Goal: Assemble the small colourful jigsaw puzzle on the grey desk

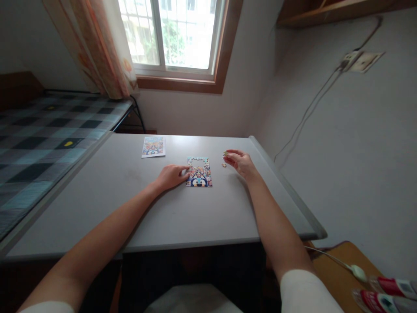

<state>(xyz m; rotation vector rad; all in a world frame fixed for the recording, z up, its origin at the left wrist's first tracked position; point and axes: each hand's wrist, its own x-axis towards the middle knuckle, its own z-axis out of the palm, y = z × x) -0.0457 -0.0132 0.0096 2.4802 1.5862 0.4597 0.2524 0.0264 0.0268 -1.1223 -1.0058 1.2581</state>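
Observation:
A partly assembled jigsaw puzzle (199, 178) lies flat on the table, showing a blue cartoon face at its near end and a gap inside its far end. My left hand (171, 176) rests at its left edge, thumb and fingers apart, fingertips touching the border. To the right of the puzzle, my right hand (239, 161) pinches a small puzzle piece (225, 153) between thumb and fingers, just above the table. Below those fingertips lies a loose puzzle piece (224, 165). A printed picture sheet (153, 147) with a similar design lies at the back left.
The grey-white table (195, 217) has a raised rim along its right side. A checked bed (65, 126) stands to the left, below a curtain (97, 48). At the lower right, a wooden stool (342, 256) holds a white cable and bottles (384, 300).

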